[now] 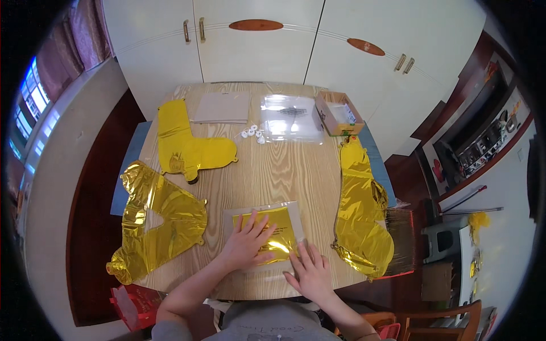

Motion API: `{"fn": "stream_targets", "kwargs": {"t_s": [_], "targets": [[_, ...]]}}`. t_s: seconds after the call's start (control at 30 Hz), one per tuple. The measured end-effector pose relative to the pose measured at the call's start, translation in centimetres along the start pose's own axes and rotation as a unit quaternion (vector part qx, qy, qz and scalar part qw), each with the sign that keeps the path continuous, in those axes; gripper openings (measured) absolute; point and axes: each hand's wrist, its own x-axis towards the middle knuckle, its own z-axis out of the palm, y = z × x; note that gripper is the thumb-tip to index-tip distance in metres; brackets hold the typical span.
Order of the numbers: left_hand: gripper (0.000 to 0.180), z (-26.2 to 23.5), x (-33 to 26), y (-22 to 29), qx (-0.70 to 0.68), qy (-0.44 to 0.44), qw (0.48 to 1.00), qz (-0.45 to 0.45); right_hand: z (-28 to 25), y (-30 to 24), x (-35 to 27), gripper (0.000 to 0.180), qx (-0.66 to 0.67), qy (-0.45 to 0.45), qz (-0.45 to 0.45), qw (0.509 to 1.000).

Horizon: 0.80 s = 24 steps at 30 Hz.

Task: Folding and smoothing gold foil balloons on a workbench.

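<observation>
The left hand [245,245] lies flat with fingers spread on a clear plastic packet holding a folded gold foil balloon [267,230], low in the middle of the frame; it grips nothing, seemingly pinning the slippery packet to the wooden table [284,170]. The right hand [310,273] rests open at the packet's lower right corner, fingertips on its edge, likely steadying it. Flattened gold foil balloons lie around: one at lower left [156,227], one at upper left [185,145], one at right [361,213]. A small cardboard box [338,113] sits at upper right.
</observation>
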Motion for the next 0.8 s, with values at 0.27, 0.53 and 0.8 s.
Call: {"fn": "stream_targets", "kwargs": {"t_s": [0.27,0.53,0.8], "targets": [[0.075,-0.1,0.1,0.5,0.006,0.030,0.999,-0.018,0.1,-0.3,-0.2,0.047,0.002,-0.003,-0.010,1.000],[0.078,-0.5,-0.1,0.7,0.025,0.026,0.999,0.022,-0.8,-0.3,0.1,0.040,0.011,0.005,-0.018,1.000],[0.087,0.4,-0.7,0.2,0.048,0.018,0.998,0.026,-3.1,3.0,8.8,0.024,0.135,0.055,-0.150,0.978]]}}
